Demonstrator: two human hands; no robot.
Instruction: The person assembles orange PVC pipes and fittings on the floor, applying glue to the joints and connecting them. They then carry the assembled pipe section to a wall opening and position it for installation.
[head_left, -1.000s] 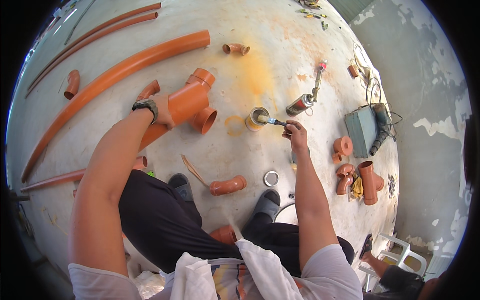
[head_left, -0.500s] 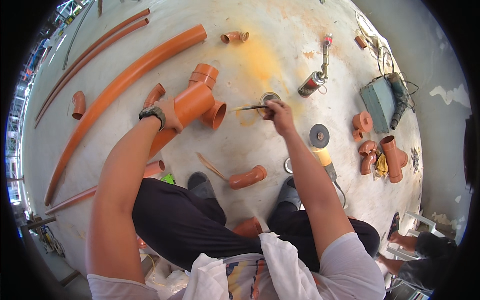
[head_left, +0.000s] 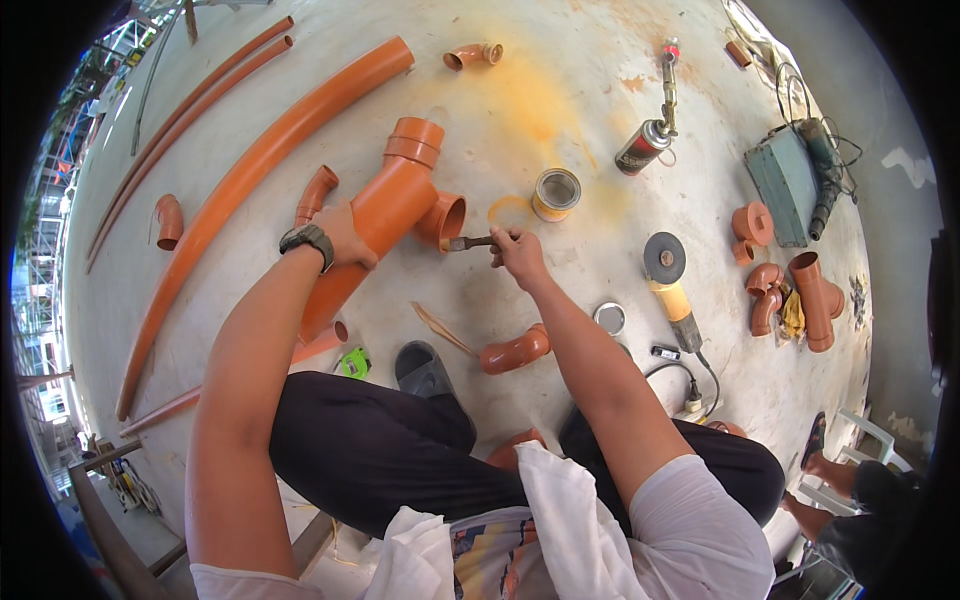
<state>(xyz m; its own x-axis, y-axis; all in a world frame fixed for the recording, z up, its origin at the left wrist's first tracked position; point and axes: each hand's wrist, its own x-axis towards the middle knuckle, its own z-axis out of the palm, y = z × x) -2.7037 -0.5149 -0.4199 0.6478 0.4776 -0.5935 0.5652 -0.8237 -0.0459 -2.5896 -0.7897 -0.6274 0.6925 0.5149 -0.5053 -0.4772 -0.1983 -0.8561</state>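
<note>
A large orange branch pipe fitting (head_left: 394, 203) lies in front of me, joined to a pipe that runs toward my left knee. My left hand (head_left: 347, 238), with a watch on its wrist, is closed over the side of this fitting. In my right hand (head_left: 520, 257) is a small paintbrush (head_left: 468, 243), gripped by its dark handle. Its bristles point left and meet the lower rim of the fitting's open side branch. An open tin (head_left: 556, 193) with yellowish drips stands just beyond my right hand. The tin's round lid (head_left: 609, 318) lies nearer, right of my forearm.
To the right are a gas torch (head_left: 648, 140), an angle grinder (head_left: 672, 290) with a cord, a grey-green case (head_left: 777, 195) and several pipe fittings. A long curved orange pipe (head_left: 215, 220) lies left. A loose elbow (head_left: 516, 349) rests near my feet. Another person's legs (head_left: 835, 500) show lower right.
My right hand has brought the brush from over the tin, down and left to the side branch's rim. The tin is uncovered to view. My left hand keeps its hold on the fitting.
</note>
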